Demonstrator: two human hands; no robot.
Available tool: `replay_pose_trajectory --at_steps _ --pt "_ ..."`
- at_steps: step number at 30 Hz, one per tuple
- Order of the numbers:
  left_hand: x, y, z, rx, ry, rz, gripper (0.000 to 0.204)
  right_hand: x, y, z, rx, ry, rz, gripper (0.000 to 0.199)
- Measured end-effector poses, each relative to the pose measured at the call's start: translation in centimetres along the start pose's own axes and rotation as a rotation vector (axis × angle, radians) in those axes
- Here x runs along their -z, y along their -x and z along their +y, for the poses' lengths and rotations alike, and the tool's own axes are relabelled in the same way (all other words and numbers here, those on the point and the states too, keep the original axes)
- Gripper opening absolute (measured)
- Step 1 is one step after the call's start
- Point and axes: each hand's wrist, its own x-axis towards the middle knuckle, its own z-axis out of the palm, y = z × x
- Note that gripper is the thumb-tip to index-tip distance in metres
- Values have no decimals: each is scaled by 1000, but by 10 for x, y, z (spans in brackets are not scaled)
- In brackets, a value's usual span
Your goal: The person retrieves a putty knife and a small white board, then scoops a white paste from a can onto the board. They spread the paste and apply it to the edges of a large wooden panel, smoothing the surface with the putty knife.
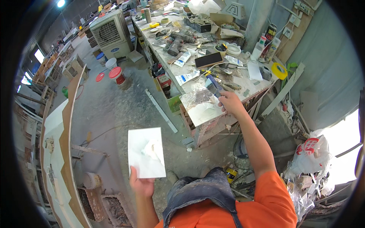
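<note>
Over at the workbench (159, 54), the left hand (143, 187) has its thumb over the lower edge of a white panel (137, 146), held out above the floor; the right hand (230, 102) is closed round a flat-bladed scraper (215, 86) by a smeared white board (192, 113). I'd judge the paste (153, 149) is on the panel, but remains lumped, not spread
</note>
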Motion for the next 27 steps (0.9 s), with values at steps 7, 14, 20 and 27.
replay_pose_trajectory --at_steps 7,14,20,27 --pt "61 23 25 -51 -32 379 58 -26 -36 -15 -80 150 32 31" --pt "84 12 38 -7 -11 339 57 -38 -34 -19 -61 119 82 33" --pt "73 -3 38 23 -59 257 55 -43 25 -69 55 -72 47 45" --pt "35 -24 26 74 -50 147 58 -28 36 -78 64 58 -1 43"
